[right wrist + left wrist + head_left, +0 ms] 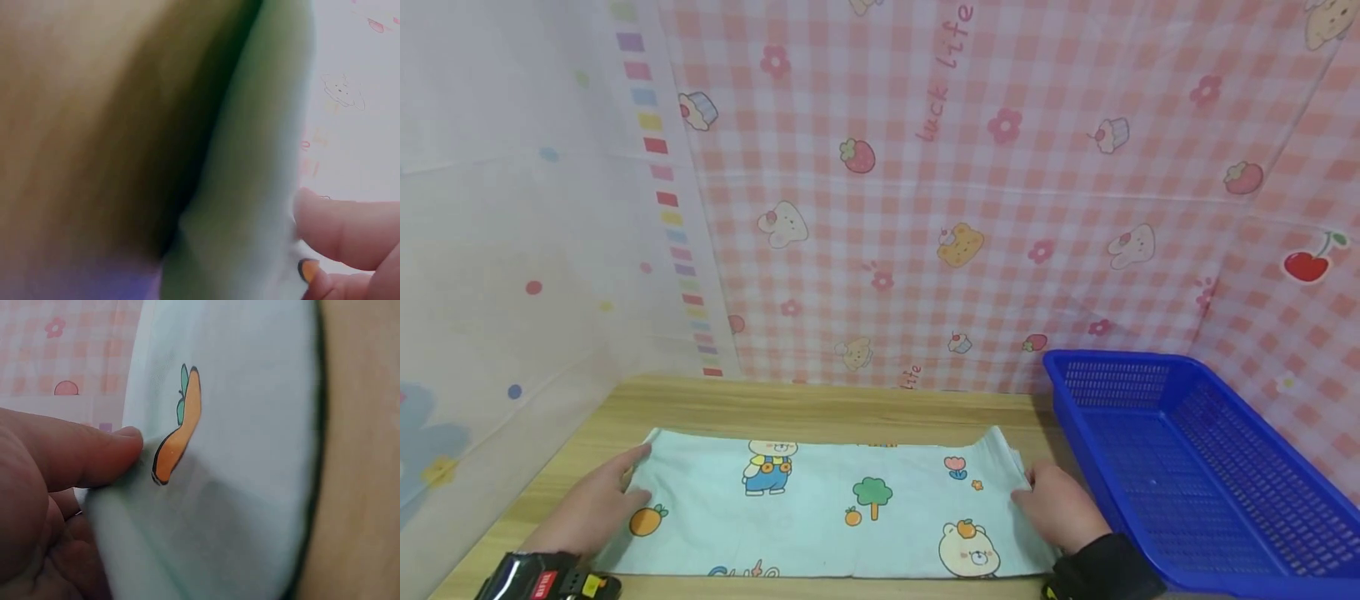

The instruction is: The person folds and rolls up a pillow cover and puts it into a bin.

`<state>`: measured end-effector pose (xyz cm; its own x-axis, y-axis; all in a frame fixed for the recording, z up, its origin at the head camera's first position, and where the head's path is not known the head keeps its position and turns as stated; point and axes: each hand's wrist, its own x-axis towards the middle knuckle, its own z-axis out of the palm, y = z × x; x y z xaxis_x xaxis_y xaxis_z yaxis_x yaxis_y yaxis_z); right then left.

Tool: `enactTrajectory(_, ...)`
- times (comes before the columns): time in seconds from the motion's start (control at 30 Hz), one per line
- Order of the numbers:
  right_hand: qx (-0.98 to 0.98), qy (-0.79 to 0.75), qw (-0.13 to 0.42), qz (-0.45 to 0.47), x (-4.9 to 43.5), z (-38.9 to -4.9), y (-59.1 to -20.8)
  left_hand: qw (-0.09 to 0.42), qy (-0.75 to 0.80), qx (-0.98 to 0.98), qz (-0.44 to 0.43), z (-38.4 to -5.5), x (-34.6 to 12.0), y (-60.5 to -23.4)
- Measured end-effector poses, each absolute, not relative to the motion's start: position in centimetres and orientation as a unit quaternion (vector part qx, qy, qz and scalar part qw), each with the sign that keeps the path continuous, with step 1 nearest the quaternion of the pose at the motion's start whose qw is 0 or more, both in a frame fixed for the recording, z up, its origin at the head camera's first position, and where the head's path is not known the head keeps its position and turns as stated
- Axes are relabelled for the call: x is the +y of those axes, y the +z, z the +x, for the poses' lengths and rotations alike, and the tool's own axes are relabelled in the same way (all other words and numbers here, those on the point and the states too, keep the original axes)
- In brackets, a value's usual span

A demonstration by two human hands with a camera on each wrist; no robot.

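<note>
A pale mint cloth (805,525), printed with bears, a tree and oranges, forms a long folded strip across the tabletop in the head view. At its left end my left hand (591,504) pinches the edge. The left wrist view shows that thumb (94,453) on the near face of the cloth (256,425), with other fingers behind it. My right hand (1063,507) pinches the right end, where the upper corner sticks up. In the right wrist view the cloth (259,137) is blurred, and fingertips of the right hand (350,237) meet its edge.
A blue plastic basket (1180,450) stands right of the cloth, close to my right hand. Wood-grain tabletop (850,408) shows behind the strip. A pink checked curtain (910,192) hangs at the back, and a white dotted one (512,225) borders the left side.
</note>
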<state>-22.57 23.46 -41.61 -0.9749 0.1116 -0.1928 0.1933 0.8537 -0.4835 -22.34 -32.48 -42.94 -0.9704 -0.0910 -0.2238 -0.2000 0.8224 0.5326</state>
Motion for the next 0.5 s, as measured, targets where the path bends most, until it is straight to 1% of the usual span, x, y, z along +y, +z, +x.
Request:
enactTrajectory(0.3,0.966,-0.24,0.074,0.068,23.77,-22.78,-41.57,0.087,0.252,0.963,-0.045,-22.1,-33.02,-43.37)
enactTrajectory(0.5,0.968,-0.236,0.066,0.056,24.07,-22.89,-41.87,0.103,0.263,0.957,-0.066,-22.31,-33.14,-43.33)
